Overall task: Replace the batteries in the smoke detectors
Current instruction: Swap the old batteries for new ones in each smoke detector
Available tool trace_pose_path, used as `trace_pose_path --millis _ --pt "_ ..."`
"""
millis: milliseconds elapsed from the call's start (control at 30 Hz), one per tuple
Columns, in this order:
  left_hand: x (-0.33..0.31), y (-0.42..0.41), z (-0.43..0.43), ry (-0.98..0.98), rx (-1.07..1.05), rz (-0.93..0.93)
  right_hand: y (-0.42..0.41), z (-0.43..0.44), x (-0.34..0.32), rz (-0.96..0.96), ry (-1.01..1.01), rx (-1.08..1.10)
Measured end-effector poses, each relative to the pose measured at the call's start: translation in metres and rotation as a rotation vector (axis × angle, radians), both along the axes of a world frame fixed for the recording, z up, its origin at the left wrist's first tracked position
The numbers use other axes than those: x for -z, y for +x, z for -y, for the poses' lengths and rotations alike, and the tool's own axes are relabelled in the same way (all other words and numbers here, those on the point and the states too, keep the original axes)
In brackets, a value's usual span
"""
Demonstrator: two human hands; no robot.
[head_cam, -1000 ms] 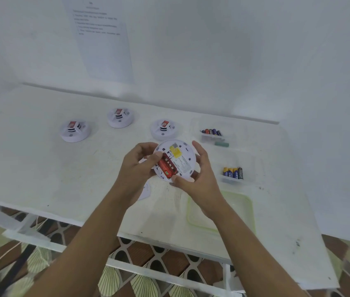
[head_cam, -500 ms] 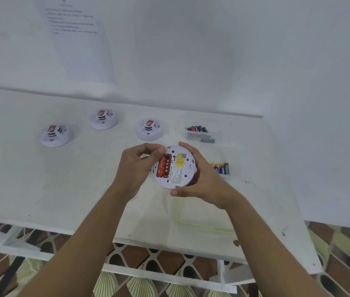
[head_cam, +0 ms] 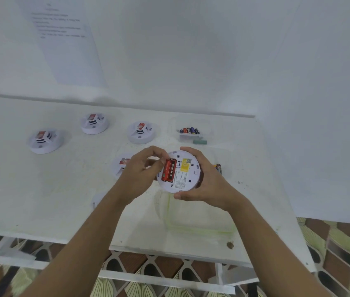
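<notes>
While the right hand (head_cam: 208,181) wraps its grip round the rim of the smoke detector (head_cam: 188,179), thumb on the near edge and fingers over the far edge, the left hand (head_cam: 139,172) curls in from the side. Its fingertips (head_cam: 165,161) are at the upper end of the red batteries (head_cam: 169,173) seated in the detector's back. Whether that grip already pinches a cell or only touches it, I cannot tell. The detector is held back-up above the bench (head_cam: 41,189), right of its middle.

It looks like a light, stiff plastic shell, smooth enough to slip, so the rim is probably the sound place to hold it. The cells are small and hard, likely snug against their contacts, and best lifted from one end.

A half-hidden detector (head_cam: 120,162) lies behind the left hand. A white piece (head_cam: 96,198) nearer the front edge is too blurred to name. Toward the far edge stand the left detector (head_cam: 45,140), the far detector (head_cam: 94,124) and the middle detector (head_cam: 140,132). Near the far right corner a clear box (head_cam: 207,127) holds batteries, with a green cell (head_cam: 199,142) just beside it. One loose battery (head_cam: 218,168) peeks out past the right hand, and anything else there is covered. A faint clear tray (head_cam: 199,231) sits by the front edge. The wall sheet (head_cam: 66,43) is unreadable.
</notes>
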State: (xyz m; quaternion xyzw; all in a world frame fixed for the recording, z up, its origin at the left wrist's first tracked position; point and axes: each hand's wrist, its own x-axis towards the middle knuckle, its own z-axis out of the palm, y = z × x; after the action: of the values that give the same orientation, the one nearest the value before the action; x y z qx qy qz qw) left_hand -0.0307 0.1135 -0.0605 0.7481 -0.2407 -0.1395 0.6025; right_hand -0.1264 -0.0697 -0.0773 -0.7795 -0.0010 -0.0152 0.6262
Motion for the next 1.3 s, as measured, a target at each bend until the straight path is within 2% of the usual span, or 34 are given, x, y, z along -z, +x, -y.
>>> trace_pose_path --millis 167,267,467,800,1000,1133,1233,1300 --pt "0.001 -0.002 0.005 0.123 0.031 0.219 -0.002 0.007 0.0 0.008 -0.032 0.007" --pt "0.003 -0.001 0.01 0.145 0.033 0.261 -0.003 0.011 -0.002 0.012 -0.054 0.012" --pt "-0.005 -0.002 0.027 0.325 0.034 0.343 -0.005 0.021 -0.006 0.026 -0.075 0.03" --pt "-0.007 -0.012 0.058 0.253 0.081 0.249 -0.017 0.043 -0.006 0.003 -0.102 0.063" --pt "-0.008 -0.014 0.077 0.222 0.152 0.295 -0.026 0.057 -0.006 0.011 -0.014 0.132" --pt "-0.006 -0.011 0.087 0.125 0.085 0.258 -0.029 0.073 -0.009 0.029 0.014 0.178" --pt "-0.004 -0.01 0.096 0.171 0.137 0.297 -0.031 0.082 -0.009 0.015 0.017 0.167" --pt "-0.003 -0.009 0.101 0.235 0.165 0.392 -0.032 0.087 -0.008 0.017 0.011 0.17"
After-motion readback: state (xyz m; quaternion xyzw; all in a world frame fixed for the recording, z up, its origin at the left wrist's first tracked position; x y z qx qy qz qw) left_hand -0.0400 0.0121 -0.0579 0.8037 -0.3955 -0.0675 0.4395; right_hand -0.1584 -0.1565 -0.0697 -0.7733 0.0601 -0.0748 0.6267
